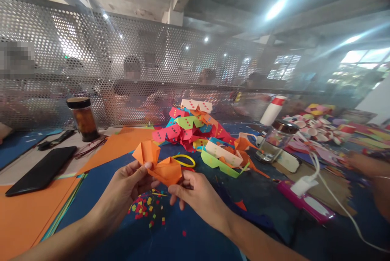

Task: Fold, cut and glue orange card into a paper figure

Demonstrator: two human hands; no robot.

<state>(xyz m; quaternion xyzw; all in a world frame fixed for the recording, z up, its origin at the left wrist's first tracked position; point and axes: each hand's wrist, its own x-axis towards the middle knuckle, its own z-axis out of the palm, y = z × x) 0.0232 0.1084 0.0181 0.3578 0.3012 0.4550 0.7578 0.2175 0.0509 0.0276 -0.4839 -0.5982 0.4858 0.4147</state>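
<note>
Both hands hold one piece of folded orange paper (167,170), shaped like a pair of paper glasses, above the blue table (100,208). My left hand (132,179) pinches it near the middle, thumb on the front face. At its right end, my right hand (195,192) grips it between thumb and fingers. Small red, yellow and green paper squares (143,208) lie scattered below. Just behind the held piece show the yellow handles of scissors (186,160), their blades hidden. Farther back rises a pile of colourful paper glasses (189,125) dotted with little squares.
On the left are a black phone (42,169), a jar of dark drink (83,120) and orange sheets (33,212). To the right stand a glass jar (274,143) and a pink power strip (307,204) with a white cable. A perforated metal screen (158,57) runs behind; another person's arm (373,175) reaches in at right.
</note>
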